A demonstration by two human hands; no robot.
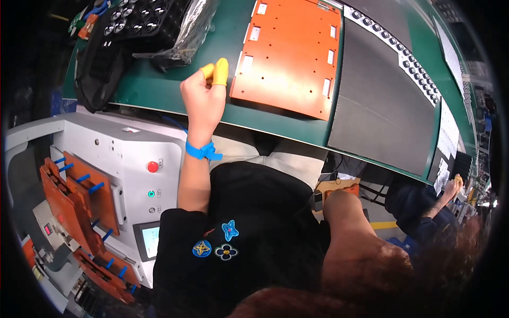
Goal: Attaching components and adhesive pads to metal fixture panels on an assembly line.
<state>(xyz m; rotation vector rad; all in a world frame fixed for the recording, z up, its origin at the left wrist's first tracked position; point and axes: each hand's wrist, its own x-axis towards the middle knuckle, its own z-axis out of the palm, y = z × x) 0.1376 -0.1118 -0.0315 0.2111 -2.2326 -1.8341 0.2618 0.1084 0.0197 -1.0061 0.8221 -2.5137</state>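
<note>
My left hand (204, 100) is raised over the front edge of the green table, beside the left edge of an orange plate (286, 58). Yellow finger cots (219, 72) cover two of its fingertips. The fingers are curled closed, and whatever they may hold is hidden. A blue wrist strap (203, 151) circles that wrist. The plate lies flat, with small holes and pale rectangular pieces along its sides. My right arm (350, 222) hangs bent at my side; its hand is out of sight.
A black tray (143, 24) with round shiny parts and clear plastic film (193, 32) sits far left. On the right are a dark mat (387, 100) and a white strip of black round parts (397, 45). A white machine (127, 159) stands near left. A co-worker's hand (452, 189) shows far right.
</note>
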